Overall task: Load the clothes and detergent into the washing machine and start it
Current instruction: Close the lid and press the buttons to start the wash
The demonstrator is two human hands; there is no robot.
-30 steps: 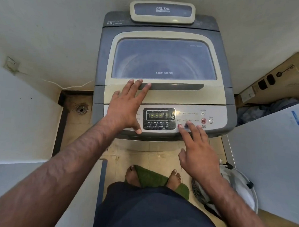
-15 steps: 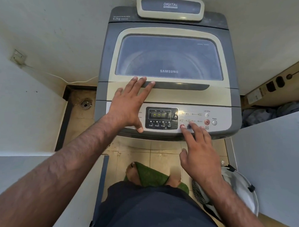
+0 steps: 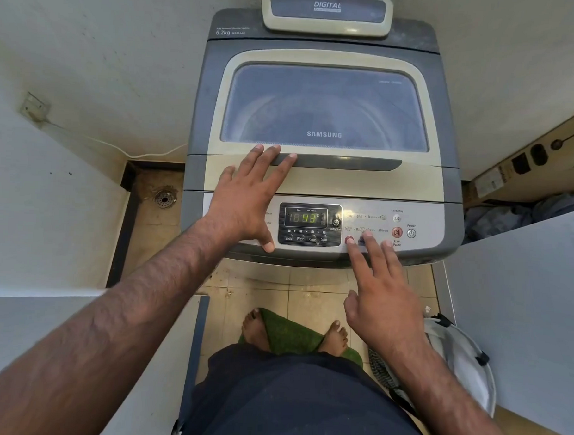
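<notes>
A grey and cream top-loading washing machine (image 3: 323, 179) stands in front of me with its tinted lid (image 3: 325, 107) closed. Nothing inside shows clearly through the lid. My left hand (image 3: 247, 196) lies flat on the lid's front edge, fingers straight and reaching the dark handle recess. My right hand (image 3: 379, 287) hovers at the control panel (image 3: 420, 220), its index fingertip pressing a small red button below the program lights. The green display (image 3: 306, 217) reads 43. The red start/pause button (image 3: 397, 232) sits to the right of my fingers.
White walls close in on the left and right. A floor drain (image 3: 164, 198) lies left of the machine. A cardboard box (image 3: 538, 159) and bundled cloth (image 3: 509, 214) sit at the right. A white basket (image 3: 463, 363) stands by my right leg. My feet rest on a green mat (image 3: 290, 336).
The display digits have changed and now read 43. My right index finger stays on the same button and my left hand has not moved on the lid. The camera has shifted slightly.
</notes>
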